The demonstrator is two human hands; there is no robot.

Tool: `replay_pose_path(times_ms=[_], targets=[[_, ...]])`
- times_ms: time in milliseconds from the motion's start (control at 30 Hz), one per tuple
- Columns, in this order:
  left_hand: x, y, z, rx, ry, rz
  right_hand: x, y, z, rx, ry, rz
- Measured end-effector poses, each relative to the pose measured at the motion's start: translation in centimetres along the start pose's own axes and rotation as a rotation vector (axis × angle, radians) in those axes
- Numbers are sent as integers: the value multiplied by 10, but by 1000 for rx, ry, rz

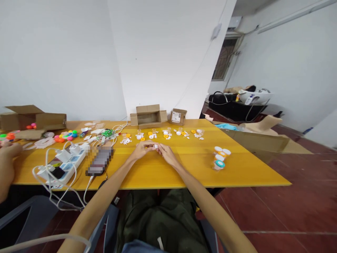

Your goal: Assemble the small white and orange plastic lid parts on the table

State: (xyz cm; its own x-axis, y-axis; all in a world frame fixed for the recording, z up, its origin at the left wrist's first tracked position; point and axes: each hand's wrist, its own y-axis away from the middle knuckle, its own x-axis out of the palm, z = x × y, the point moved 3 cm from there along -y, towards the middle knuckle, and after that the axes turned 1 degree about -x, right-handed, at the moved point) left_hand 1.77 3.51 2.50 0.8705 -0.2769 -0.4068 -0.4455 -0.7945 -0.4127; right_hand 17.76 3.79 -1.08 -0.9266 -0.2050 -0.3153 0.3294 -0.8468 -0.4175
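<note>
My left hand and my right hand meet over the middle of the yellow table. Between their fingertips is a small white plastic part, pinched from both sides; its exact kind is too small to make out. Just beyond the hands lies a row of small piles of white pieces, with orange lids and clear cups among them. To the right stand several small jars with white lids, and one with a teal lid.
An open cardboard box and a smaller labelled box stand against the wall. On the left are a phone, a power strip with tangled white cables, and coloured balls. Another person's arm reaches in there.
</note>
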Motion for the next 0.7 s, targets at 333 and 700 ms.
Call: replay_pose_path(times_ms=[333,700], targets=[[-1,2,2,89,-250,-83,0,0,1,6,-25,3],[-13,8,5,115,-750,23,-2,0,0,20,-31,-51]])
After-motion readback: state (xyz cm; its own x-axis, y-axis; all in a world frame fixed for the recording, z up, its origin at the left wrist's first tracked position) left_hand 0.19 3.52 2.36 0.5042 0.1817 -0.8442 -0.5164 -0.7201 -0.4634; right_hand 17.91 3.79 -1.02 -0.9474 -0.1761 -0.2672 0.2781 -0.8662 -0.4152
